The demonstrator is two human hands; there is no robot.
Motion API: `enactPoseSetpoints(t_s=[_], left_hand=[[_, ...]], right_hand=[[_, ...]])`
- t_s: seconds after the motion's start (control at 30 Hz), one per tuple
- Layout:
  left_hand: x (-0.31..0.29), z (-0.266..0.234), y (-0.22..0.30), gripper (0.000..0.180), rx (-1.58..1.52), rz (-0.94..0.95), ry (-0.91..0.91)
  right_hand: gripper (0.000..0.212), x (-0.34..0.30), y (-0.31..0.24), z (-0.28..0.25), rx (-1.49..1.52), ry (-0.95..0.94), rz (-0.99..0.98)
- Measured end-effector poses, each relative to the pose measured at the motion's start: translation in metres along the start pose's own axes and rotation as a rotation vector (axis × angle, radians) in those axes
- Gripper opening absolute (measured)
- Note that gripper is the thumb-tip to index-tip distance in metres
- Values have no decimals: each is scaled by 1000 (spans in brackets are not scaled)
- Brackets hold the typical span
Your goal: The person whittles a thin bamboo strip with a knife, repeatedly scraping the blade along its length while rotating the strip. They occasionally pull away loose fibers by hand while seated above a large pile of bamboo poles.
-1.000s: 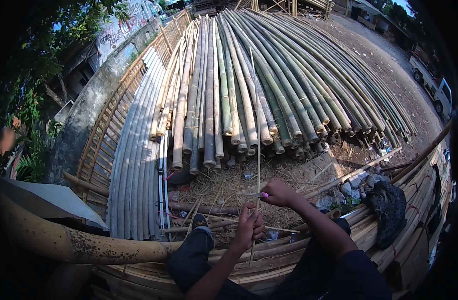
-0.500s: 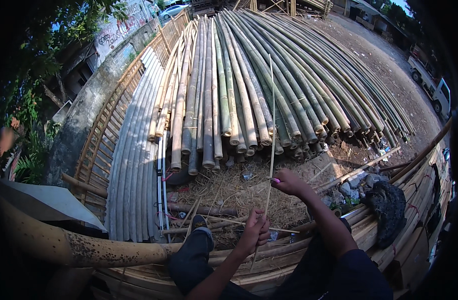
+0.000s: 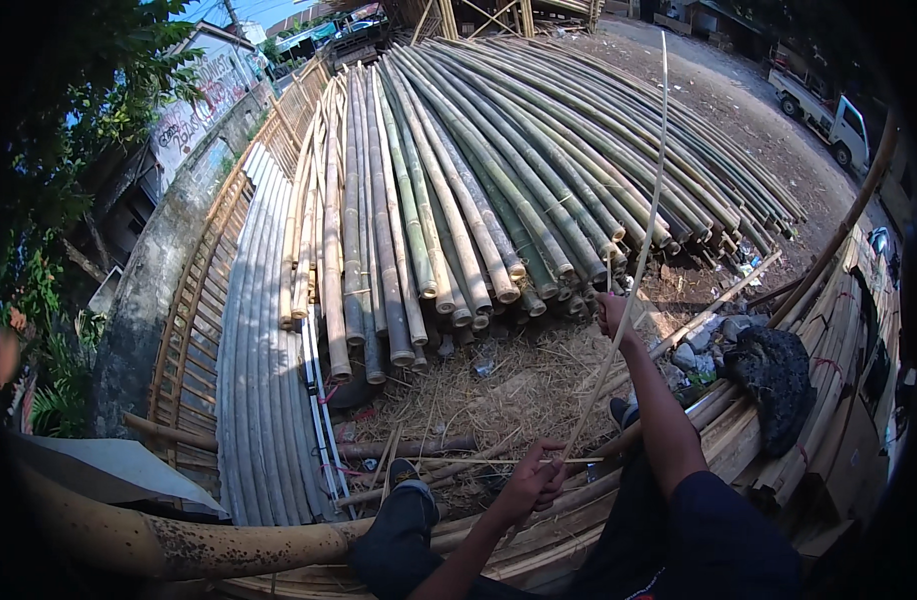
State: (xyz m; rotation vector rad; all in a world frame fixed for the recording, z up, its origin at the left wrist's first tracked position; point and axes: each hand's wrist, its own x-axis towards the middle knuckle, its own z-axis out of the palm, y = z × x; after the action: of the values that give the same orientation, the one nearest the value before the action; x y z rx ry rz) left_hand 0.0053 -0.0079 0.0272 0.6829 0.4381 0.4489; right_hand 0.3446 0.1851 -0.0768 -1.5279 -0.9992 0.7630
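A long, thin bamboo strip (image 3: 647,245) slants up and away from me, its far end bending over the pile of poles. My left hand (image 3: 535,482) is closed around its lower part, above my lap. Farther up, my right hand (image 3: 611,315) is stretched out in a fist right beside the strip. A slim dark piece sticks up from that fist; it seems to belong to the small pink-handled tool seen there half a second ago. The pink part is hidden now, and I cannot tell whether the fist touches the strip.
Beyond my hands lies a big pile of bamboo poles (image 3: 419,220). Corrugated sheets (image 3: 254,350) and a bamboo fence (image 3: 201,330) run along the left. A thick bamboo pole (image 3: 219,540) crosses near my legs. Split bamboo (image 3: 829,390) and a dark, rough lump (image 3: 771,385) are at right.
My right hand has moved up and to the right, away from my left. The strip now leans farther right, and my left hand has shifted slightly right and down. The whole view has turned a little.
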Motion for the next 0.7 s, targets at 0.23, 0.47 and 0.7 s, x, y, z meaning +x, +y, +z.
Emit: enactPoseSetpoints(t_s=[0.23, 0.47, 0.7], left_hand=[[5, -24, 9, 17, -41, 136, 298], [9, -25, 15, 13, -36, 123, 313], [13, -50, 5, 32, -447, -108, 22]], right_hand=[[42, -45, -101, 51, 803, -295, 229], [28, -74, -119, 84, 449, -507, 172], [31, -65, -120, 76, 474, -403, 179]])
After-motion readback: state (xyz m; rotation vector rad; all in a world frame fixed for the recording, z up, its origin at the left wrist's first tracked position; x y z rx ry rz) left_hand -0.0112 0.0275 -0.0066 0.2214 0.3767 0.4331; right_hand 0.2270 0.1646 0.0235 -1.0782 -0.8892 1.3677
